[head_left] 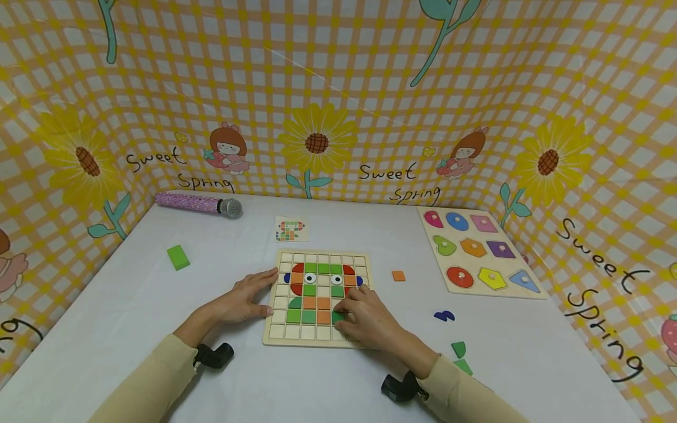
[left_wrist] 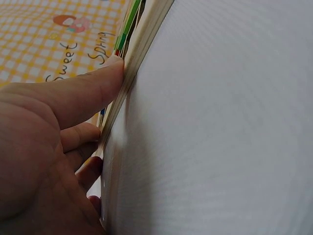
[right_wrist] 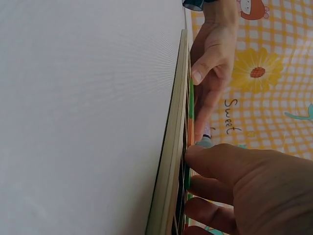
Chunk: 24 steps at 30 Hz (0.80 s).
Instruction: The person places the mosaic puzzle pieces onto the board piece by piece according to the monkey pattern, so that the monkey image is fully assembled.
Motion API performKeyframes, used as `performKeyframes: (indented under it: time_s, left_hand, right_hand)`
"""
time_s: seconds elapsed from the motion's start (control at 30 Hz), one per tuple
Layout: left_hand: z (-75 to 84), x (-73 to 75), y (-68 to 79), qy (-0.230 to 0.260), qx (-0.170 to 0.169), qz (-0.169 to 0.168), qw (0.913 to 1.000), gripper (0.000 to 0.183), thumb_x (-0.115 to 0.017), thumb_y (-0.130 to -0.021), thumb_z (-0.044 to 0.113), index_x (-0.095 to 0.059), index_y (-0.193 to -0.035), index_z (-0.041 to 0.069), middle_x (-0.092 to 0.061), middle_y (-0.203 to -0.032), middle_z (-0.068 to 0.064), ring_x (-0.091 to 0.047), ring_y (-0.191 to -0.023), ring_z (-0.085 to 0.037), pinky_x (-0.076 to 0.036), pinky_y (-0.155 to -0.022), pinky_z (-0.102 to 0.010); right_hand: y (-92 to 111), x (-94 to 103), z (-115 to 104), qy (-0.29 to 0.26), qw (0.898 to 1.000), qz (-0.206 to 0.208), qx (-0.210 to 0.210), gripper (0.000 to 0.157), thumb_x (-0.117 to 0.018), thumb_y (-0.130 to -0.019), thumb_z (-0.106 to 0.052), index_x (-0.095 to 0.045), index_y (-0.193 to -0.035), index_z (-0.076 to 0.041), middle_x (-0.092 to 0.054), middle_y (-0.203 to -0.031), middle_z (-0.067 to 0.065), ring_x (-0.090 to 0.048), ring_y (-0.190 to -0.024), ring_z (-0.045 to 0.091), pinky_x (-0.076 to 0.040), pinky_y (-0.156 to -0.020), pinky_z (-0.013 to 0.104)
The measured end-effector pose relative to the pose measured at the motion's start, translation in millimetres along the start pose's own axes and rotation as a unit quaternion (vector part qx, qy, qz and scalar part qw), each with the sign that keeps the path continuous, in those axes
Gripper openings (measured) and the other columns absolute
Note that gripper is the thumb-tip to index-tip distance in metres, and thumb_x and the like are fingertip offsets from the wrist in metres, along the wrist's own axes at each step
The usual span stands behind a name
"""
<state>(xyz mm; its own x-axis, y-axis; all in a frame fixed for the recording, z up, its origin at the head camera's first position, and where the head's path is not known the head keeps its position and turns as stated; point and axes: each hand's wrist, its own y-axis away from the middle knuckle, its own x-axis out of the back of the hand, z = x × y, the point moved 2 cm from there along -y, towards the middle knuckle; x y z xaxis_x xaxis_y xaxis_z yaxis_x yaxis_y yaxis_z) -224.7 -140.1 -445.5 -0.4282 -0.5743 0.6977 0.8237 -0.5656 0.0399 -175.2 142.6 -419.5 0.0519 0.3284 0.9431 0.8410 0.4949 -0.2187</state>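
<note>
A wooden grid board (head_left: 271,335) lies in front of me, its cells partly filled with coloured tiles forming a figure with two round eyes. My left hand (head_left: 240,302) rests at the board's left edge, thumb and fingertips touching the rim, fingers fairly straight. In the left wrist view the thumb (left_wrist: 93,93) presses the board's side. My right hand (head_left: 367,314) reaches over the board's lower right part. Its thumb and index finger pinch a dark green tile (head_left: 337,317) at a cell beside an orange one; the hand hides several cells.
A picture card (head_left: 292,229) lies behind the board. An orange tile (head_left: 399,276), blue pieces (head_left: 444,316) and green pieces (head_left: 459,349) lie to the right. A shape puzzle (head_left: 481,252) stands far right; a green block (head_left: 178,257) and purple microphone (head_left: 198,204) lie left.
</note>
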Motion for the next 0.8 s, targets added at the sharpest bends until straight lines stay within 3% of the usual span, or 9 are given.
performKeyframes:
  time_s: [0.3,0.57,0.8]
  left_hand:
    - [-2.7,-0.3,-0.7,0.003,0.004,-0.002,1.0000,0.078,-0.068,-0.085,0.029,-0.028,-0.148,0.004,-0.018,-0.159,-0.012,-0.013,-0.144,-0.041,-0.008,-0.112,-0.065]
    - [-1.5,-0.1,-0.5,0.003,0.005,-0.002,1.0000,0.078,-0.068,-0.085,0.028,-0.027,-0.148,0.005,-0.017,-0.159,-0.012,-0.013,-0.144,-0.041,-0.006,-0.111,-0.066]
    - [-0.6,-0.9,-1.0,-0.002,0.001,-0.005,1.0000,0.078,-0.067,-0.086,0.028,-0.027,-0.148,0.005,-0.017,-0.159,-0.013,-0.013,-0.144,-0.041,-0.007,-0.111,-0.066]
  right_hand:
    - [9.0,14.3,10.5,0.007,1.000,-0.001,-0.020,0.029,-0.080,-0.072,-0.031,-0.074,-0.095,-0.016,-0.064,-0.091,-0.005,-0.042,-0.085,0.010,-0.037,-0.074,0.028]
    - [42.7,31.5,34.6,0.009,0.999,-0.032,-0.023,0.032,-0.081,-0.069,-0.029,-0.074,-0.097,-0.017,-0.064,-0.094,-0.007,-0.042,-0.088,0.008,-0.039,-0.076,0.028]
    - [74.0,45.4,55.8,0.019,0.997,-0.079,0.018,0.036,-0.080,-0.071,-0.034,-0.071,-0.103,-0.020,-0.062,-0.099,-0.011,-0.042,-0.094,0.007,-0.042,-0.078,0.028]
